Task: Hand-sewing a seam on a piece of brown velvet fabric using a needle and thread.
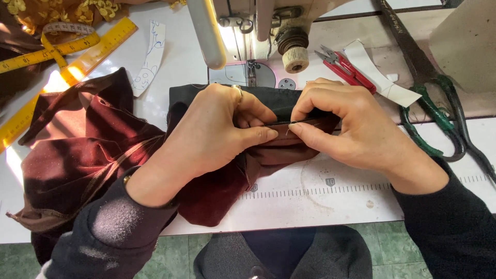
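Note:
My left hand [214,132] and my right hand [343,126] meet at the middle of the white sewing table [310,199]. Both pinch a folded edge of dark maroon velvet fabric [77,155] where it joins a black fabric strip [281,98]. Thumbs and forefingers press the seam together just in front of the sewing machine [258,31]. A ring shows on my left hand. The bulk of the maroon fabric lies bunched to the left, under my left forearm.
Red thread snips [346,67] and large dark scissors with green-wrapped handles [434,103] lie at the right. A yellow ruler [67,72] and yellow tape measure [31,57] lie at the left. A white paper strip [380,75] rests nearby.

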